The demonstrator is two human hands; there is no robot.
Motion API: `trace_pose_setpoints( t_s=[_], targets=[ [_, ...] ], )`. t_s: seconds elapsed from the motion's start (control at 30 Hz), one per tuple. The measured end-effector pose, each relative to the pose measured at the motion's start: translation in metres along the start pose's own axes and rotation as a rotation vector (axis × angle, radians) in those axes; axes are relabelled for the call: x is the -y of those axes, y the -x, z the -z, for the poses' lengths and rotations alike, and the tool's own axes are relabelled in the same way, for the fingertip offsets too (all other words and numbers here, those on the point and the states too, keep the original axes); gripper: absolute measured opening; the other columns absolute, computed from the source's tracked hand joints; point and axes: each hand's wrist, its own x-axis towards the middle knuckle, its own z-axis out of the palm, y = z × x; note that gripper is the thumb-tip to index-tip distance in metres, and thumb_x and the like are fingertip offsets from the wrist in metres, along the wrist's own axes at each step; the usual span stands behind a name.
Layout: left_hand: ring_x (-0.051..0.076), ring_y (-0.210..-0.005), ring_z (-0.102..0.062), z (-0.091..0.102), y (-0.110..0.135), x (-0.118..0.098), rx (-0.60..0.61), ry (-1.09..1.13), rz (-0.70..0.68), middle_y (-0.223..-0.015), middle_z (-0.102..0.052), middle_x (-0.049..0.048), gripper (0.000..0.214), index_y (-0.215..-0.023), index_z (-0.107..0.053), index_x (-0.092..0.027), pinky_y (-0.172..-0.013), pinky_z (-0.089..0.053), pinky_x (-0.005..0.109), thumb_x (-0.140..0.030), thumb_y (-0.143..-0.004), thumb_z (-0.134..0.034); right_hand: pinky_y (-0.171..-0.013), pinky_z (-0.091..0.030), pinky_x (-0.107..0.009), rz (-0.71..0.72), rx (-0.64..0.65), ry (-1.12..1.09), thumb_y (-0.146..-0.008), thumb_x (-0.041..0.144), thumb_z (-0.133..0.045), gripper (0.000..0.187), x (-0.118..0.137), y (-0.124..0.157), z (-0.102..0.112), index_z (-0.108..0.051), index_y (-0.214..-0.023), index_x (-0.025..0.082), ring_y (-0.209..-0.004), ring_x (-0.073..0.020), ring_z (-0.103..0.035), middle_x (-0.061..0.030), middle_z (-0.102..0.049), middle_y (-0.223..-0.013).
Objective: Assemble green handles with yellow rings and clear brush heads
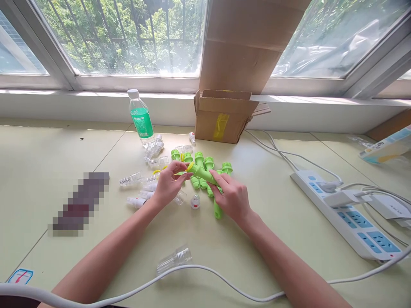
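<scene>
My right hand [231,194] grips a bright green plastic tube [203,173] by its lower end, holding it tilted above the table. At the tube's threaded upper end sits a yellow ring [190,167], which my left hand [170,182] pinches between thumb and fingers. Behind and beneath the hands lie several more green tubes [199,158] with threaded necks. To the left, clear plastic cups [131,179] and white-capped pieces [136,202] are scattered. A small clear cap with a red dot [195,202] stands between my wrists.
A water bottle [141,119] and an open cardboard box [221,117] stand near the window. On the right lies a power strip [343,214] with plugs and cables. A white cable [212,270] crosses the front, beside a clear cup [175,260]. A blurred dark object [80,205] lies left.
</scene>
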Motion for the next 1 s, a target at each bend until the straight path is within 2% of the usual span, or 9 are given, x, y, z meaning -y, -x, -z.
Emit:
trace_pose_setpoints(
  t_s=[0.2, 0.37, 0.7, 1.0],
  targets=[
    [0.025, -0.106, -0.065, 0.0001, 0.0005, -0.0020, -0.017, -0.009, -0.008, -0.102, -0.068, 0.0067, 0.020, -0.080, -0.054, -0.019, -0.076, -0.060, 0.035, -0.027, -0.075, -0.072, -0.048, -0.030, -0.025, 0.006, -0.012, -0.009, -0.093, 0.027, -0.049, 0.030, 0.0004, 0.0004, 0.0000, -0.063, -0.116, 0.016, -0.059, -0.0125, -0.053, -0.0047, -0.067, -0.078],
    [0.026, -0.111, -0.062, 0.0003, 0.0013, -0.0014, -0.020, -0.047, -0.045, -0.095, -0.069, 0.0063, 0.018, -0.078, -0.055, -0.019, -0.076, -0.060, 0.035, -0.026, -0.075, -0.071, -0.049, -0.033, -0.024, 0.024, -0.036, -0.018, -0.092, 0.025, -0.051, 0.029, 0.0020, 0.0000, 0.0012, -0.063, -0.116, 0.014, -0.060, -0.0123, -0.055, -0.0050, -0.068, -0.082],
    [0.021, -0.099, -0.066, 0.0013, 0.0006, -0.0007, 0.013, -0.107, -0.080, -0.105, -0.066, 0.0063, 0.021, -0.089, -0.053, -0.020, -0.077, -0.059, 0.037, -0.028, -0.078, -0.069, -0.049, -0.037, -0.027, -0.028, 0.016, -0.083, -0.092, 0.029, -0.049, 0.031, 0.0021, 0.0017, -0.0010, -0.060, -0.118, 0.014, -0.056, -0.0140, -0.056, -0.0056, -0.068, -0.083],
    [0.021, -0.100, -0.064, 0.0011, 0.0006, -0.0028, 0.025, -0.107, -0.080, -0.109, -0.065, 0.0071, 0.017, -0.083, -0.051, -0.019, -0.079, -0.057, 0.037, -0.028, -0.081, -0.065, -0.060, -0.047, -0.029, -0.073, 0.043, -0.193, -0.092, 0.027, -0.050, 0.031, 0.0049, 0.0019, -0.0005, -0.059, -0.119, 0.017, -0.073, -0.0198, -0.065, -0.0087, -0.070, -0.092]
  ],
)
